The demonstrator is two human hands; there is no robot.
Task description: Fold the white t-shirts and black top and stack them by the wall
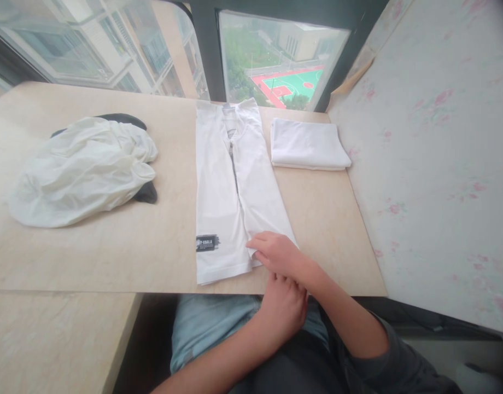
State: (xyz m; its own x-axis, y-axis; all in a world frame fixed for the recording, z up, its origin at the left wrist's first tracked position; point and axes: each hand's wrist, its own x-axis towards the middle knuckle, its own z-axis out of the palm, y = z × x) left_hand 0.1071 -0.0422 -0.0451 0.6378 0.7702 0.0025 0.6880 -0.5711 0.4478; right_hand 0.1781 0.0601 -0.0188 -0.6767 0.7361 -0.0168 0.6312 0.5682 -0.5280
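White zip-neck shirt (214, 202): partly folded on the tabletop (325, 213), collar toward the window (284, 60).
Right hand (276, 253): gripping the shirt's lower-right edge between curled fingers.
Left hand (286, 303): fingers curled, just below; cannot tell whether it grips anything.
Folded white cloth (306, 143): just right of the shirt.
Crumpled off-white garment (83, 169): left, apart from the shirt.

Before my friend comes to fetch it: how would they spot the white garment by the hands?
Find the pale table by the windows. Between the crumpled heap and the folded cloth lies a long white garment. It alone bears a printed black label near its bottom edge.
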